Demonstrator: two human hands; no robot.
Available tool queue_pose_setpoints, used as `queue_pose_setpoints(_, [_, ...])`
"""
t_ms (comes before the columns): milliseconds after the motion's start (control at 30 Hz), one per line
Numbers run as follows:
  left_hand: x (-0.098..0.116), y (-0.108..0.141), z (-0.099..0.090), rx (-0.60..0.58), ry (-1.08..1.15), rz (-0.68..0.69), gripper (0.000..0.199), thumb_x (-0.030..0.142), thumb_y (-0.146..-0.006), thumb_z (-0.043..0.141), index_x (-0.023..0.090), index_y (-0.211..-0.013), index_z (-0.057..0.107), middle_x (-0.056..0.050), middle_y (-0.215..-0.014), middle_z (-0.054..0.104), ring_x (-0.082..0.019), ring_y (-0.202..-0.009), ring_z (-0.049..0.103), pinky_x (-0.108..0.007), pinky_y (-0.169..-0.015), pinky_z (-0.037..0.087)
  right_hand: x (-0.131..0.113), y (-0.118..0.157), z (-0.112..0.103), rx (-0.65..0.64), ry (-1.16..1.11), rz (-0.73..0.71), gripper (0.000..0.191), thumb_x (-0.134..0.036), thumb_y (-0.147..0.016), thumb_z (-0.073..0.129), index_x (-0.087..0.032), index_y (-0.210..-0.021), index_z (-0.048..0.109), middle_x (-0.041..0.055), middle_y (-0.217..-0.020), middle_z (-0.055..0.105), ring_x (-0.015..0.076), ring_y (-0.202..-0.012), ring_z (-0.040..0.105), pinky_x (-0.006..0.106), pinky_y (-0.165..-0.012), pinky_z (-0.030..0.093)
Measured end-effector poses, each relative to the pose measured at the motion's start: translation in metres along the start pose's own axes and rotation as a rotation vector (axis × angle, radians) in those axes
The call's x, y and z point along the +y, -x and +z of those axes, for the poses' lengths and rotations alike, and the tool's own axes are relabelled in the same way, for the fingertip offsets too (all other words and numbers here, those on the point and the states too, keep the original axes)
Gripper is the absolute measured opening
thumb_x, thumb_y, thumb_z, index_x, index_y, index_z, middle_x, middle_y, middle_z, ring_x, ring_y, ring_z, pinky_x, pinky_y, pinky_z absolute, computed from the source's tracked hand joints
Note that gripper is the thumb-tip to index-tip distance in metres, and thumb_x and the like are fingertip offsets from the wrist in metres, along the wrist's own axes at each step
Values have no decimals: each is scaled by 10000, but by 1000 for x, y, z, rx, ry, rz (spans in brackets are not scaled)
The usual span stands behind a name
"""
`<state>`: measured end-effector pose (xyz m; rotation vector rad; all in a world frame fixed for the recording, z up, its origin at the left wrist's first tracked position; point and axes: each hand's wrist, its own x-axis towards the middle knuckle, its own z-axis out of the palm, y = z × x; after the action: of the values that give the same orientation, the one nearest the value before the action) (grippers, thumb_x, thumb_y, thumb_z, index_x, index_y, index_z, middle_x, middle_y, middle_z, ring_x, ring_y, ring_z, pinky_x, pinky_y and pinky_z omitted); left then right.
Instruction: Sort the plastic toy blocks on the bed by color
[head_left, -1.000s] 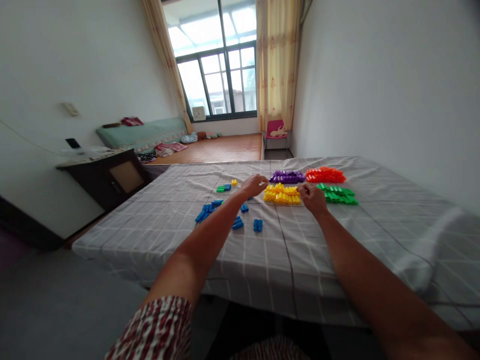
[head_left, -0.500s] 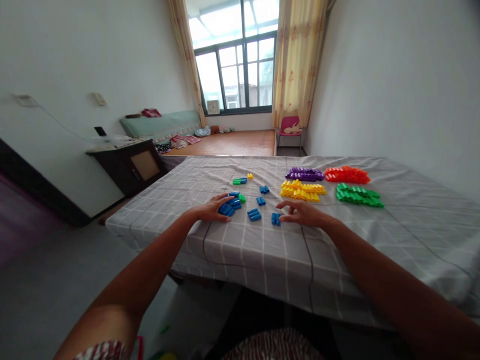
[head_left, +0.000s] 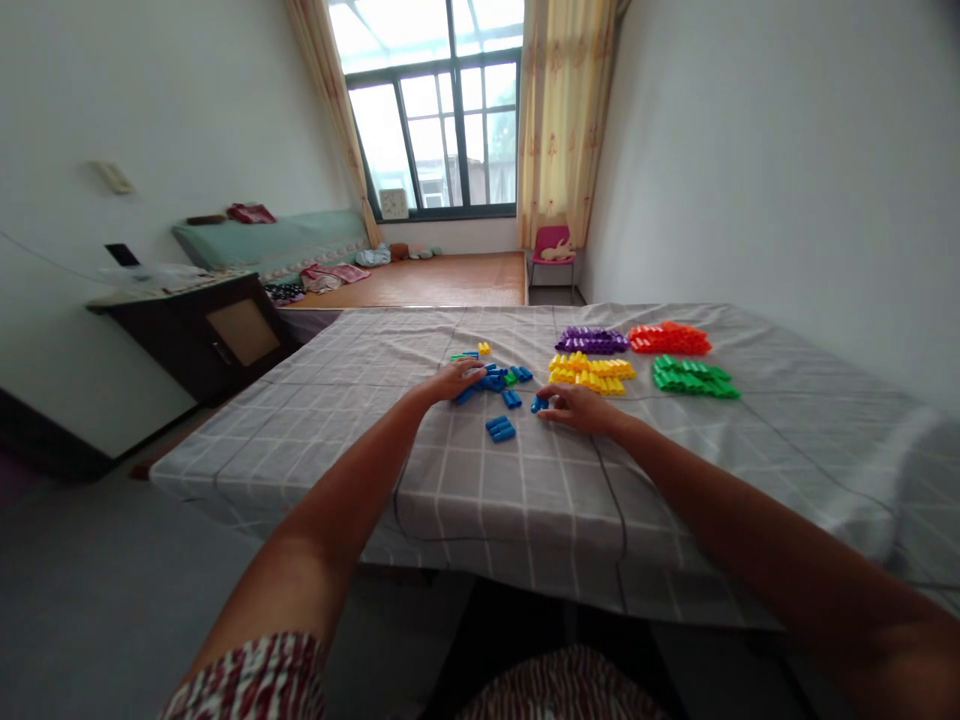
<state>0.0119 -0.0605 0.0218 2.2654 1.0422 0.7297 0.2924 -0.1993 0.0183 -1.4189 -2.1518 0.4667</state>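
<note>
From head height (my only view), I look forward and down across the table [head_left: 300,420] toward the window [head_left: 431,140].

A maroon-and-white streaked sleeve [head_left: 255,675] matches the garment front [head_left: 566,685], and the left hand [head_left: 452,380] and right hand [head_left: 579,409] are bare.

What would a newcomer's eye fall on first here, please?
Probably the vivid colours towards the right of the table: the purple pile and orange-red pile behind, the yellow pile and green pile nearer. Nearby, the left hand is at the blue cluster, the right hand at a blue piece. Beyond, the bright window stands out.
</note>
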Motion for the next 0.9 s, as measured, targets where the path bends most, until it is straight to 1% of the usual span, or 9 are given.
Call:
queue_pose_setpoints(100, [-21, -1, -6, 158, 216, -175, 556, 642, -786, 527, 162, -985, 726, -97, -961, 716, -246, -965, 633, -347, -864, 498, -6, -11, 0, 64, 44, -51, 298, -348, -829, 642, -188, -1079, 667, 67, -977, 682, 146, -717, 628, 287, -735, 485])
queue_pose_setpoints(233, [-39, 8, -5, 367, 409, -297, 588, 655, -796, 494, 124, -943, 698, -99, -927, 713, -196, -872, 650, -289, -730, 523, -20, -46, 6, 110, 95, -130, 241, -254, -853, 612, -180, -1077, 660, 75, -1028, 666, 146, -747, 632, 294, -781, 487])
queue_pose_setpoints(300, [-41, 12, -4, 380, 421, -287, 589, 663, -789, 495, 123, -915, 694, -102, -939, 714, -191, -867, 655, -276, -713, 524, -30, -68, 17, 139, 140, -137, 272, -211, -839, 625, -172, -1108, 649, 97, -1081, 657, 173, -829, 633, 312, -825, 479])
queue_pose_setpoints(400, [-39, 14, -4, 327, 378, -255, 608, 682, -769, 501, 120, -894, 697, -103, -925, 719, -198, -857, 662, -283, -717, 527, -48, -96, 37, 171, 237, -110, 362, -210, -836, 647, -138, -1189, 613, 150, -1174, 636, 244, -1035, 586, 365, -921, 437])
queue_pose_setpoints(500, [-40, 15, -7, 327, 381, -235, 623, 690, -759, 507, 116, -909, 699, -108, -930, 723, -212, -856, 667, -305, -726, 534, -64, -108, 52, 144, 330, -102, 331, -217, -824, 674, -152, -1147, 638, 128, -1133, 665, 287, -1114, 534, 404, -937, 412])
queue_pose_setpoints(633, [-45, 14, -11, 330, 423, -231, 586, 661, -752, 546, 119, -912, 701, -107, -932, 726, -227, -874, 670, -323, -738, 543, -76, -107, 52, 173, 363, -117, 243, -230, -836, 658, -234, -1078, 665, 26, -1090, 685, 269, -1150, 506, 394, -919, 412])
queue_pose_setpoints(733, [-44, 14, -13, 314, 441, -227, 557, 644, -745, 563, 127, -898, 701, -100, -927, 730, -231, -882, 672, -326, -744, 548, -73, -96, 40, 253, 294, -89, 227, -243, -836, 639, -236, -1062, 659, 17, -1043, 675, 202, -1037, 570, 310, -895, 434])
queue_pose_setpoints(833, [-36, 17, -14, 320, 417, -242, 538, 635, -742, 562, 135, -884, 700, -95, -928, 735, -231, -886, 674, -325, -749, 552, -54, -72, 18, 324, 230, -10, 226, -212, -836, 599, -202, -1056, 651, 41, -1001, 647, 147, -837, 602, 251, -808, 464])
queue_pose_setpoints(900, [-30, 18, -14, 323, 384, -256, 522, 624, -747, 551, 139, -871, 700, -92, -926, 737, -232, -882, 676, -323, -752, 553, -32, -47, -2, 356, 232, 28, 221, -187, -825, 593, -182, -1038, 652, 57, -996, 636, 148, -807, 598, 253, -778, 471])
